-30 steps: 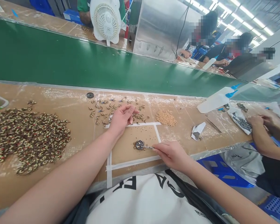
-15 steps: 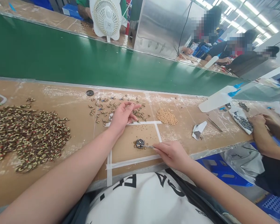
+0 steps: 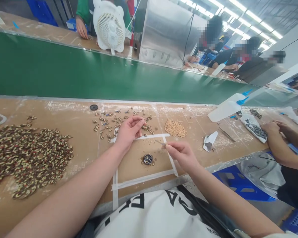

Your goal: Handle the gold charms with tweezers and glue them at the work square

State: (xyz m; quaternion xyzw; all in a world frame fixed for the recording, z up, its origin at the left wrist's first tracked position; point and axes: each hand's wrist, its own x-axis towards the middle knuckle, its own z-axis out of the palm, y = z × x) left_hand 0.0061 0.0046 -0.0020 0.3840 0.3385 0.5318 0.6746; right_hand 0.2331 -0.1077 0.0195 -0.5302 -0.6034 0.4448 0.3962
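Note:
My right hand (image 3: pixel 181 153) pinches a thin metal tool (image 3: pixel 159 142), its tip pointing left over the taped area of the table. Below the tool sits a small round black dish (image 3: pixel 147 159) with shiny, dark contents and brown stains around it. My left hand (image 3: pixel 130 130) has thumb and fingertips drawn together above the scattered small brown-and-gold pieces (image 3: pixel 108 122); whatever is between them is too small to make out. Just right of these pieces lies a pile of tiny tan beads (image 3: pixel 175 128).
A large heap of brown-and-cream pieces (image 3: pixel 39 155) covers the left side. White bottles with blue tips (image 3: pixel 225 107), tweezers (image 3: pixel 226 135) and crumpled white paper (image 3: pixel 210 141) lie to the right. A co-worker's hands (image 3: pixel 273 127) are at far right. A green belt (image 3: pixel 89 72) runs behind.
The tool in my right hand has lifted out of the round dish and moved up toward my left hand. My left fingers have drawn closer together. The camera view has shifted slightly.

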